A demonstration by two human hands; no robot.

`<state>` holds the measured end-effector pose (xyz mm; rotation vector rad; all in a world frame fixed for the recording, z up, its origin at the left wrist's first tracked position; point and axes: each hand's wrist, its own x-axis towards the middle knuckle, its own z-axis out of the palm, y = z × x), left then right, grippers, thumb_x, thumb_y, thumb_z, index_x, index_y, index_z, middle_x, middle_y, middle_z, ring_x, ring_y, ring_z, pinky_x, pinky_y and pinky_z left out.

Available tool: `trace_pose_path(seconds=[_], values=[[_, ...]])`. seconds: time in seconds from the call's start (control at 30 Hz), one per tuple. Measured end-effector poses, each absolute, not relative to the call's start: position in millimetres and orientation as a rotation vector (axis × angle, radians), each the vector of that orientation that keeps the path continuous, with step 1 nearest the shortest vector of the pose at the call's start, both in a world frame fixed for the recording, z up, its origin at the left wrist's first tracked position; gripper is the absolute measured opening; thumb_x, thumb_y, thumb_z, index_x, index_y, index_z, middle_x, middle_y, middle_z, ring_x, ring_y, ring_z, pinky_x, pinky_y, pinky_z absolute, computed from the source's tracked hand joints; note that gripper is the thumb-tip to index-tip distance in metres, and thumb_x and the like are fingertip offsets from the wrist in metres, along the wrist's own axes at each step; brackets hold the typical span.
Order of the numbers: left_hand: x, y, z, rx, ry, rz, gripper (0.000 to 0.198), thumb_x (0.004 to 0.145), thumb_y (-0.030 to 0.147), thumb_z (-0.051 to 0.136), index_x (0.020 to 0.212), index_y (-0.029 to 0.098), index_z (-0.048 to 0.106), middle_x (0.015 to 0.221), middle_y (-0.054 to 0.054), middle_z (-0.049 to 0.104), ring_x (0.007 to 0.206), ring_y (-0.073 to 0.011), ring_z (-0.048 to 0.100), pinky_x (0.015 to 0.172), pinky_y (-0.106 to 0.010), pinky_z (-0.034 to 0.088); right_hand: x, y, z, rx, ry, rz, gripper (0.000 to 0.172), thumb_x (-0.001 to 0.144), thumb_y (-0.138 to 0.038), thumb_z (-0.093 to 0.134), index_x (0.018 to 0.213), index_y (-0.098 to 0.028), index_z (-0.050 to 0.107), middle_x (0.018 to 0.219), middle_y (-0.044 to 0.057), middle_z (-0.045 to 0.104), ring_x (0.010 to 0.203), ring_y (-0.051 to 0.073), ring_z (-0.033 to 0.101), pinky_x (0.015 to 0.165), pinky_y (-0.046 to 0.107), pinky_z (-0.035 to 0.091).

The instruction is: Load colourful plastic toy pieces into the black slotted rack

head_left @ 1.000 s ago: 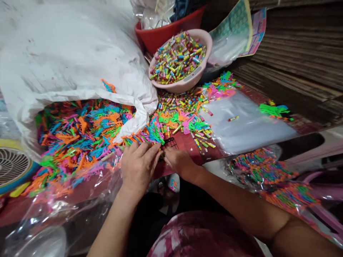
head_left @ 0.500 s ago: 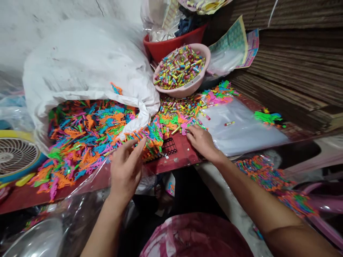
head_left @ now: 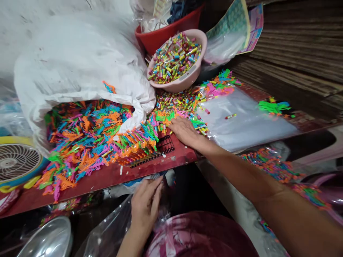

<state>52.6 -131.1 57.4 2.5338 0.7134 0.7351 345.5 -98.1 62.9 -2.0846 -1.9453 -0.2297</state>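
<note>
My right hand [head_left: 184, 132] reaches onto a pile of bright plastic toy pieces [head_left: 164, 116], its fingers curled down among them; whatever lies under the fingertips is hidden. Low in front of the table edge is my left hand [head_left: 146, 201], fingers drawn together, with clear plastic film [head_left: 107, 228] beside and below it. I cannot make out what its fingertips hold. Between the hands stands a black grid rack [head_left: 166, 144], its left part filled with a row of pieces with round orange ends [head_left: 131, 150]. Small printed tubes [head_left: 174, 100] lie behind the right hand.
A white sack [head_left: 80, 60] spills coloured pieces [head_left: 88, 132] across the red table [head_left: 150, 170]. Behind are a pink basin [head_left: 199, 64] of tubes and a red basin [head_left: 171, 30]. Clear plastic bags [head_left: 241, 121] lie right, a fan [head_left: 16, 162] left, a metal bowl [head_left: 48, 239] below.
My left hand has dropped from beside the rack to below the table edge, uncovering the row of pieces. My right hand has moved left, further onto the pile.
</note>
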Motion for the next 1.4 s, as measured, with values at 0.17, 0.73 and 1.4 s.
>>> trace_pose_path(seconds=[0.17,0.73,1.4], values=[[77.7,-135.8,56.0,2.129,0.835,0.500,0.026,0.092,0.034,0.058,0.107,0.021,0.074,0.079,-0.005,0.067,0.074,-0.0159,0.063,0.068,-0.026,0.047,342.8,-120.6,66.0,-1.936,-1.878,-0.255,0.027,0.099,-0.018,0.041,0.096,-0.019,0.068,0.101,0.010,0.059,0.098,0.024,0.048,0.079,0.034,0.038],[145.9,-145.7,50.3,1.205,0.928,0.398,0.051,0.083,0.065,0.060,0.068,0.016,0.054,0.048,0.007,0.040,0.043,-0.0047,0.028,0.047,-0.020,0.019,292.7,-197.1,20.0,-1.679,-1.682,-0.105,0.029,0.100,-0.022,0.043,0.116,-0.023,0.067,0.098,0.007,0.069,0.091,0.019,0.061,0.082,0.032,0.045],[142.6,-149.2,35.6,1.510,0.978,0.533,0.029,0.088,0.045,0.062,0.092,0.016,0.067,0.075,0.000,0.062,0.070,-0.0115,0.054,0.070,-0.023,0.043,284.3,-219.2,18.9,-1.360,-1.411,0.075,0.034,0.094,-0.012,0.050,0.123,-0.026,0.061,0.111,0.005,0.070,0.102,0.018,0.064,0.088,0.033,0.050]])
